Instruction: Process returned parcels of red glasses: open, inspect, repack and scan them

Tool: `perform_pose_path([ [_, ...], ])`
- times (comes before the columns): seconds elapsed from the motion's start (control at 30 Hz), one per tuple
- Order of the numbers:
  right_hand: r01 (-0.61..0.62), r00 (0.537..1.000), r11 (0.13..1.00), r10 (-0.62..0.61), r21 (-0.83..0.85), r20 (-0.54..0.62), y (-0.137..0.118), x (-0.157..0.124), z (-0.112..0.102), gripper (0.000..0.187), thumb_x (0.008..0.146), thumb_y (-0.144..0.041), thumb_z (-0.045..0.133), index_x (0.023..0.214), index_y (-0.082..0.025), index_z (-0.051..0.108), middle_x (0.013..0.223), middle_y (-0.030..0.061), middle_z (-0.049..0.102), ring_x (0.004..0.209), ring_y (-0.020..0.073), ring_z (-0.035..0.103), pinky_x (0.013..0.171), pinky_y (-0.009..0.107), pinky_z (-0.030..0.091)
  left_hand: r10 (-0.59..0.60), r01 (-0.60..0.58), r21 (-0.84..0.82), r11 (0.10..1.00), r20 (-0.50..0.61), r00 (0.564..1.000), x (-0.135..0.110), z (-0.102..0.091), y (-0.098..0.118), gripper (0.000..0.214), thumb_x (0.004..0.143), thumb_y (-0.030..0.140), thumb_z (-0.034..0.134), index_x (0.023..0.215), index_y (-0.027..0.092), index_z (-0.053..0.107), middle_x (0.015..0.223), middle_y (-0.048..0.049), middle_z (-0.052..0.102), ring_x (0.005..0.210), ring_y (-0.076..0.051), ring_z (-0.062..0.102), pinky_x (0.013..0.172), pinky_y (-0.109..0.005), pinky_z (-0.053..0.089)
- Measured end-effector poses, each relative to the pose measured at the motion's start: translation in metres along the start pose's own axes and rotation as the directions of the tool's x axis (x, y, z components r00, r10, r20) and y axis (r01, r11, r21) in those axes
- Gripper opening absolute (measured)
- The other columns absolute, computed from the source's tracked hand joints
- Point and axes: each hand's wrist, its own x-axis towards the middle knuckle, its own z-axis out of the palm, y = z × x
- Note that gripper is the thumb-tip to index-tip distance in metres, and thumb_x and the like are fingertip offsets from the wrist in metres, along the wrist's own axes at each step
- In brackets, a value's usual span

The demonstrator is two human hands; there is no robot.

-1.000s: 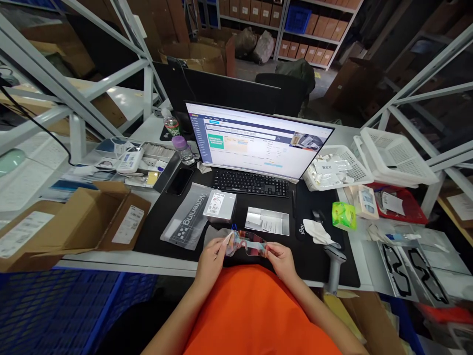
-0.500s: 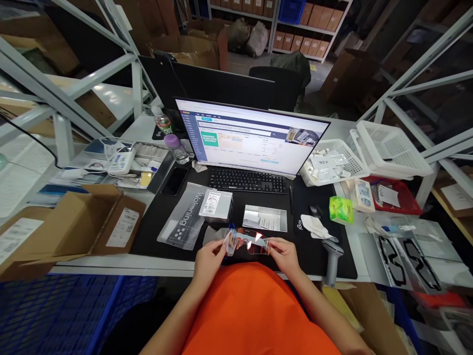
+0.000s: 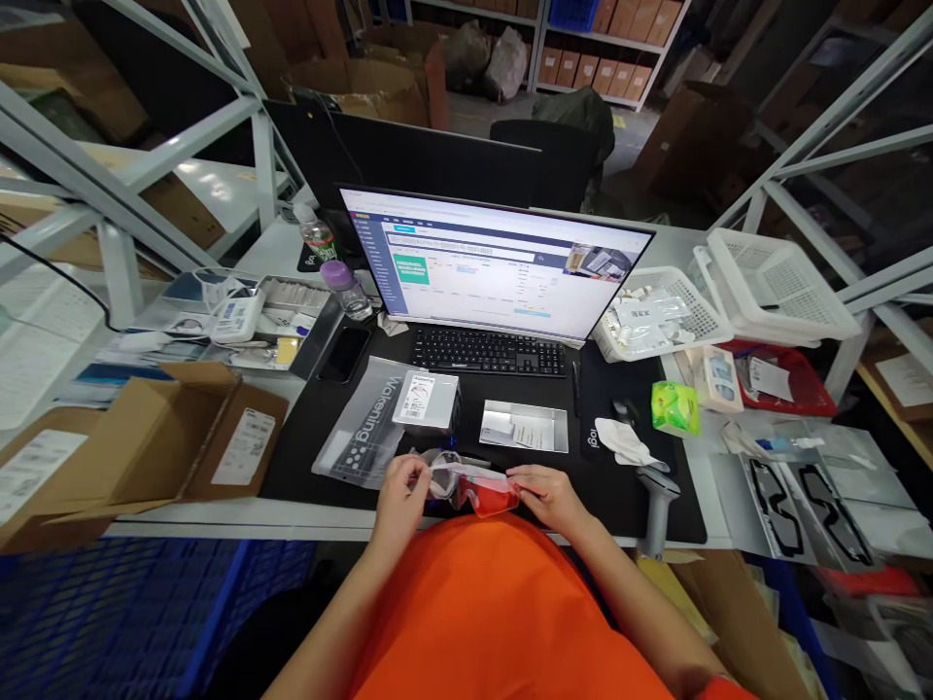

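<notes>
A red-tinted glasses lens [image 3: 490, 498] with a pale strip along its top is held level close to my body, just above the mat's front edge. My left hand [image 3: 398, 498] pinches its left end, where the material looks clear. At the other end, the fingers of my right hand [image 3: 548, 496] are closed on the upper edge. Something clear and greyish lies behind the left end; its outline is hard to make out. Beyond the lens sit a grey labelled box [image 3: 429, 402] and an open silvery box tray [image 3: 543, 428] with papers inside. A frosted printed pouch [image 3: 362, 428] lies left.
A keyboard [image 3: 488, 352] and a lit monitor [image 3: 473, 272] stand behind. An open carton [image 3: 175, 437] is on the left. To the right are a barcode scanner [image 3: 658, 506], a green tissue pack [image 3: 674, 407] and a white basket [image 3: 704, 326].
The lens has tilted, turning from a reflective face to a flatter red view. Both hands have shifted slightly, with the right moving a little inward. The view has shifted slightly.
</notes>
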Motion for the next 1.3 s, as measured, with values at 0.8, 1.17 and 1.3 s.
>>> perform_pose_path([
  [0.8, -0.096, 0.98, 0.995, 0.094, -0.004, -0.177, -0.012, 0.008, 0.017, 0.02, 0.091, -0.023, 0.06, 0.096, -0.024, 0.08, 0.099, 0.0078, 0.079, 0.093, 0.0216, 0.075, 0.085, 0.034, 0.062, 0.046, -0.036, -0.094, 0.995, 0.108, 0.993, -0.003, 0.0, 0.005, 0.038, 0.079, 0.056, 0.059, 0.067, 0.021, 0.063, 0.083, -0.0048, 0.058, 0.075, -0.019, 0.058, 0.068, -0.031, 0.053],
  [1.17, 0.112, 0.991, 0.992, -0.107, -0.063, 0.085, -0.019, 0.016, 0.015, 0.025, 0.094, -0.02, 0.054, 0.105, -0.021, 0.076, 0.108, 0.0109, 0.077, 0.1, 0.0218, 0.074, 0.091, 0.034, 0.06, 0.106, -0.099, -0.061, 0.993, 0.135, 0.985, -0.002, -0.007, 0.01, 0.045, 0.086, 0.057, 0.05, 0.059, 0.022, 0.057, 0.082, -0.0052, 0.053, 0.084, -0.021, 0.056, 0.081, -0.034, 0.049],
  [1.3, 0.168, 0.982, 0.976, -0.153, -0.138, 0.114, -0.02, 0.023, 0.013, 0.027, 0.096, -0.022, 0.051, 0.11, -0.021, 0.075, 0.114, 0.0119, 0.076, 0.103, 0.0228, 0.073, 0.094, 0.036, 0.059, 0.147, -0.148, -0.008, 0.989, 0.176, 0.973, -0.002, -0.008, 0.012, 0.04, 0.087, 0.055, 0.05, 0.068, 0.022, 0.062, 0.087, -0.0055, 0.052, 0.078, -0.02, 0.055, 0.074, -0.034, 0.05],
])
